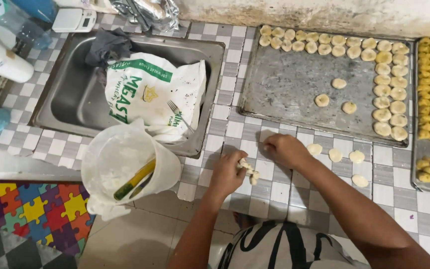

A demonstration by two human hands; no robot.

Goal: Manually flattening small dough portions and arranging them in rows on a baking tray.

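Checkered tile covered the counter [274, 192], grey and white squares running from a steel sink [70, 99] on the left to two baking trays on the right. My left hand [227, 172] was closed around a lump of dough [249, 169], pale bits of it showing past the fingertips at the counter's middle. My right hand [284, 149] lay just beside it, curled palm-down on the tile; whether it pressed a piece beneath I could not tell. Four flattened dough rounds [335, 155] sat on the tile to the right of that hand, apart from one another. The nearer tray [284, 84] carried rows of similar rounds along its far and right edges, with three loose ones near its middle; the farther tray [424, 149] held smaller yellow pieces packed closely. A flour sack [150, 94] with a fork [177, 112] on it rested in the sink, and a white plastic jug [125, 162] holding a yellow-green tool stood at the counter's left edge. I judged the dough soft, light and somewhat sticky, apt to deform under any firm pinch; each round looked best lifted from beneath its rim with loose fingertips, not squeezed across its face.
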